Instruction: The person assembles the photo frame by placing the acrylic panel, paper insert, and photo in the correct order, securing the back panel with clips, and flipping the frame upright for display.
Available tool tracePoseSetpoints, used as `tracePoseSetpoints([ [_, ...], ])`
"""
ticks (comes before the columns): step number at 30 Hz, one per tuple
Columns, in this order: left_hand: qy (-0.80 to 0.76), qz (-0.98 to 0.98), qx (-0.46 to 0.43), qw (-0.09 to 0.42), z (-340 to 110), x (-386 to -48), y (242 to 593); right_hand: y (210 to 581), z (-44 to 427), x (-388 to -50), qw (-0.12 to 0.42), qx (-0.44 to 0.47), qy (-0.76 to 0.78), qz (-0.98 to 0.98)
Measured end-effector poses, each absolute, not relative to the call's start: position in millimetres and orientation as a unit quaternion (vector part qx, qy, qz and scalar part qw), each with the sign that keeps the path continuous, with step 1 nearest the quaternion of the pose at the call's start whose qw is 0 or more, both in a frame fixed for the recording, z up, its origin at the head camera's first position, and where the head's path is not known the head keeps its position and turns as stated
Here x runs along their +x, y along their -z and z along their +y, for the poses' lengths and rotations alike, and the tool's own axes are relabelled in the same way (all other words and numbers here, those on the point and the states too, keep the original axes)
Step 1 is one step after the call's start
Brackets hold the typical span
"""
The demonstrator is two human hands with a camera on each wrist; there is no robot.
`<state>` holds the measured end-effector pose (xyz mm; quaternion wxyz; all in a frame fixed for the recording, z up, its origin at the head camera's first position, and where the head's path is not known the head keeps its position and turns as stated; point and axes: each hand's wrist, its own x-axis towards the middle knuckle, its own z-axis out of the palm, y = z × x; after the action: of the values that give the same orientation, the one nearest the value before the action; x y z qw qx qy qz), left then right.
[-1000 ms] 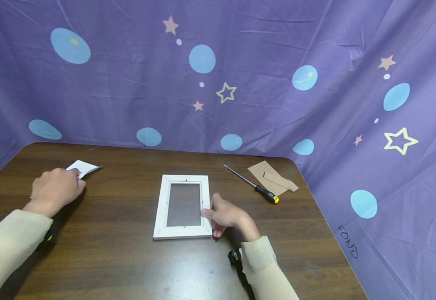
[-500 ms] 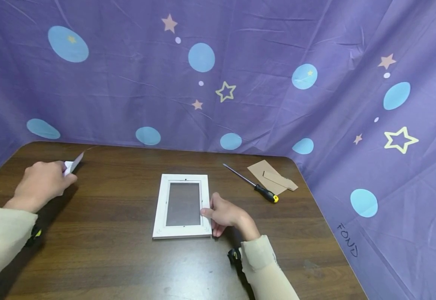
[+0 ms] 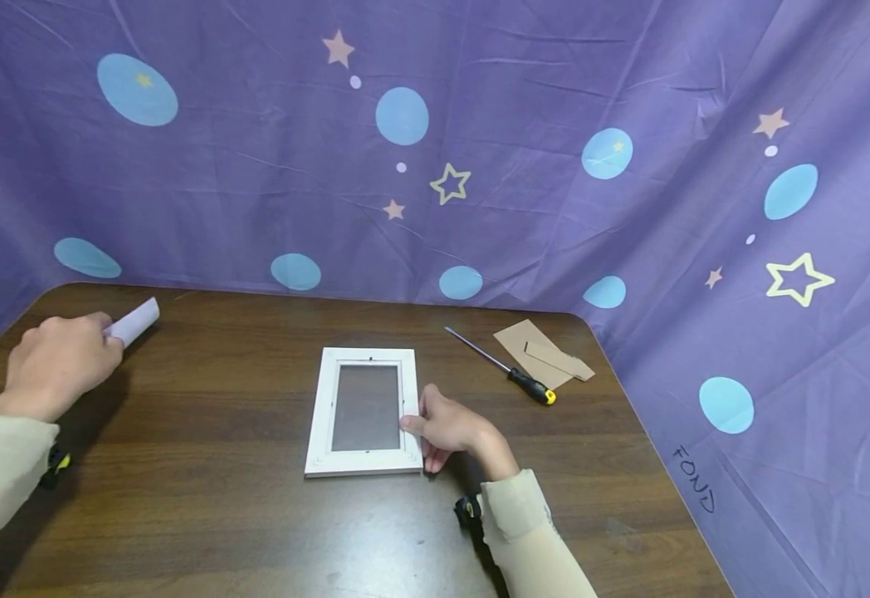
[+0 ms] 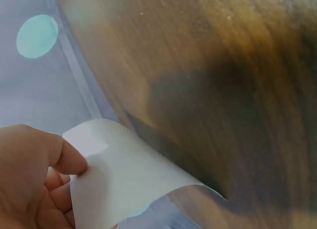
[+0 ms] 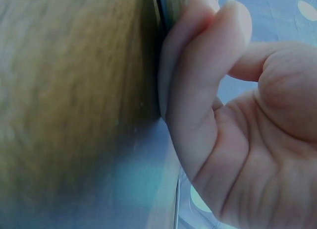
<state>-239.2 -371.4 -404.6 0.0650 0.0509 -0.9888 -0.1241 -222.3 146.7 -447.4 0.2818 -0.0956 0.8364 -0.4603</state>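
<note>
Loosely curled white sheet (image 3: 134, 322) pinched by left fingers (image 4: 69, 158); grey-centred white frame (image 3: 366, 462) gripped at edge by right fingers (image 5: 200, 73)

White picture frame (image 3: 364, 463): rectangular, lying flat on bench (image 3: 218, 515), short edge toward the person. Inner lip around a dull grey centre; small dark marks along lip, faint marks at lower corners. Right hand (image 3: 450, 425) grips right side, thumb on top.

White paper sheet (image 3: 134, 322): thin, bent into a curve, pinched in left hand (image 3: 64, 361), well left of frame. Contact with bench unclear.
</note>
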Motion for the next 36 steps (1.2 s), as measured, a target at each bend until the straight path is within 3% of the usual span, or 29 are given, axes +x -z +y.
tracePoseSetpoints([
  [21,0.170,-0.977,0.028,0.127,-358.2,-236.4,368.3,447.5,147.0,-221.9,0.282,-0.094,0.461,0.837],
  [28,0.200,-0.973,0.024,0.117,-337.3,-233.7,364.6,446.9,147.2,-222.3,0.285,-0.097,0.462,0.834],
  [36,0.255,-0.965,0.002,0.066,-318.4,-227.7,369.8,446.1,147.7,-221.8,0.288,-0.101,0.465,0.831],
])
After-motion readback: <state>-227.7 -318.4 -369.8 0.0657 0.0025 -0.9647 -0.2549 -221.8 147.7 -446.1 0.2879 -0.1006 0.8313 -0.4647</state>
